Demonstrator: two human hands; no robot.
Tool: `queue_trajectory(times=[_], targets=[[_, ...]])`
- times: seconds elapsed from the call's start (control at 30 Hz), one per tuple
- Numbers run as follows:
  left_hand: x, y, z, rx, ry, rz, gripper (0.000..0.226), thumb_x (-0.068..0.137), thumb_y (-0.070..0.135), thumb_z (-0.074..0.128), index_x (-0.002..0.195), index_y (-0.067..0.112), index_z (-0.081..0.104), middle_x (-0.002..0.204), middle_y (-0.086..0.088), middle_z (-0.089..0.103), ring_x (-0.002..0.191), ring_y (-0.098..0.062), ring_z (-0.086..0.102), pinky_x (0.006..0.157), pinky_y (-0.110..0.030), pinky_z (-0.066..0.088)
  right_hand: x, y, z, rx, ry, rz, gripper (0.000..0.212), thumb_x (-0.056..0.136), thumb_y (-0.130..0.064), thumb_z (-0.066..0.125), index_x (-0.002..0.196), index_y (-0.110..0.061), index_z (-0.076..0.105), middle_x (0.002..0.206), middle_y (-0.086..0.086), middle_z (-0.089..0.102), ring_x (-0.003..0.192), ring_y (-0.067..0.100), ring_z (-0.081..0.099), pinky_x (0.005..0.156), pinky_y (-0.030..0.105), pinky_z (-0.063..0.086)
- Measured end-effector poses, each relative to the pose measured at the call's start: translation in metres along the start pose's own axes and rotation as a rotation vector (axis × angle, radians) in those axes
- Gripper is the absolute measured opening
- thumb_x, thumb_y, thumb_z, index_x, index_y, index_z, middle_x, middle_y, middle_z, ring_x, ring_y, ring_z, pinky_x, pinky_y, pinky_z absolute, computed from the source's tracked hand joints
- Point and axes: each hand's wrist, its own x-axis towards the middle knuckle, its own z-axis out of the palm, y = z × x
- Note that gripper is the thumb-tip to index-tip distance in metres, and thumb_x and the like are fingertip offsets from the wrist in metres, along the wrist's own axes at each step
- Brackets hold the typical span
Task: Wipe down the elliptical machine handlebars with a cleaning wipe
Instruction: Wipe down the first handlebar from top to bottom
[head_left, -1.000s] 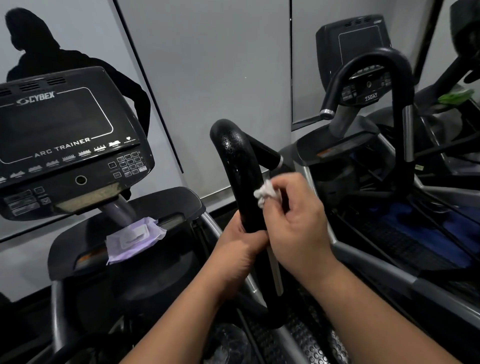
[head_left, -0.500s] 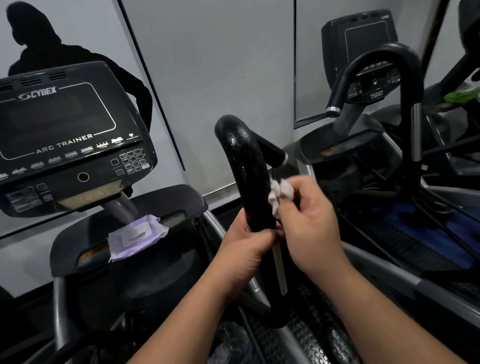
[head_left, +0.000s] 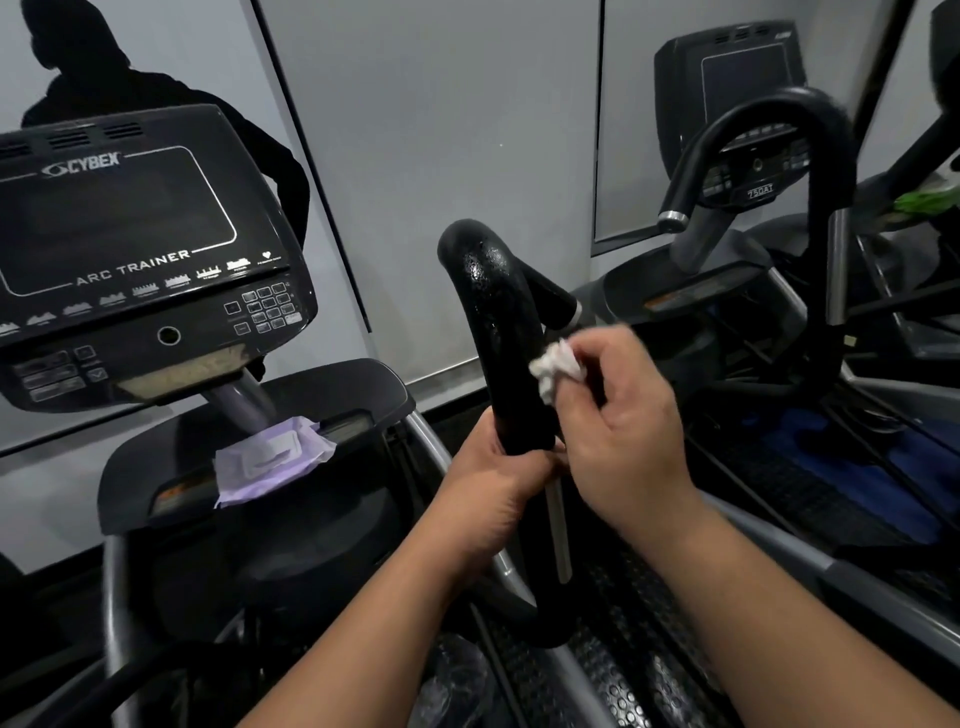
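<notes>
The Cybex Arc Trainer's black looped handlebar (head_left: 498, 332) rises in the middle of the view, its upper bend glistening wet; the left hand (head_left: 498, 483) grips it lower down, fingers curled round the bar to steady it. The right hand (head_left: 623, 431) pinches a crumpled white cleaning wipe (head_left: 553, 366) against the bar's right side, so the wiping step looks under way; next, I judge, the wipe must travel on over the dry stretch below.

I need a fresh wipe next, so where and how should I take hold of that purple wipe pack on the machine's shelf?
Pinch the purple wipe pack by its near, lower edge, which overhangs the shelf, coming from above and in front. It lies flat and thin, so that free edge looks the easiest part to take.
</notes>
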Motion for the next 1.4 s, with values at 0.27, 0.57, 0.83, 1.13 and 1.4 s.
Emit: queue_trajectory(times=[0.27, 0.57, 0.83, 1.13, 1.4], targets=[[-0.002, 0.005, 0.0, 0.109, -0.052, 0.071, 0.012, 0.084, 0.0, 0.069, 0.094, -0.002, 0.062, 0.08, -0.007, 0.062, 0.078, -0.016, 0.056, 0.071, -0.031, 0.047, -0.011, -0.002, 0.001, -0.23, -0.09, -0.382, 0.011, 0.084, 0.01, 0.061, 0.09, 0.0, 0.062, 0.083, 0.012, 0.057, 0.073, 0.028, 0.054, 0.068, 0.042, 0.049], [-0.002, 0.003, 0.001, 0.151, -0.037, 0.09, 0.014, 0.086, -0.011, 0.061, 0.086, 0.003, 0.059, 0.078, -0.005, 0.06, 0.078, -0.013, 0.054, 0.07, -0.032, 0.049, 0.017, -0.014, -0.002, -0.516, -0.233, -0.62, 0.005, 0.08, -0.002, 0.06, 0.079, 0.0, 0.065, 0.074, 0.015, 0.053, 0.065, 0.031, 0.046, 0.06, 0.047, 0.039], [0.0, 0.002, 0.001, 0.12, -0.014, 0.095, 0.015, 0.085, -0.01, 0.065, 0.095, -0.002, 0.057, 0.083, -0.013, 0.062, 0.085, -0.015, 0.054, 0.077, -0.043, 0.051, 0.031, -0.019, -0.006, -0.635, -0.311, -0.775, 0.006, 0.08, 0.001, 0.061, 0.076, -0.003, 0.062, 0.071, 0.014, 0.051, 0.063, 0.029, 0.043, 0.057, 0.045, 0.036], [0.0, 0.003, 0.001, 0.103, -0.009, 0.094, 0.027, 0.084, -0.009, 0.067, 0.107, -0.011, 0.055, 0.095, -0.025, 0.065, 0.093, -0.021, 0.056, 0.086, -0.046, 0.051, 0.045, -0.025, -0.004, -0.703, -0.27, -0.838, 0.011, 0.082, 0.0, 0.06, 0.079, -0.009, 0.055, 0.07, 0.013, 0.049, 0.062, 0.029, 0.043, 0.058, 0.043, 0.032], [-0.002, 0.004, 0.002, 0.163, 0.022, 0.095, 0.041, 0.079, 0.014, 0.072, 0.118, 0.004, 0.062, 0.116, -0.016, 0.071, 0.109, -0.022, 0.068, 0.1, -0.053, 0.053, 0.051, -0.035, 0.002, -0.833, -0.342, -0.939, 0.015, 0.086, -0.001, 0.05, 0.076, -0.012, 0.053, 0.069, 0.01, 0.049, 0.062, 0.027, 0.044, 0.058, 0.039, 0.029]])
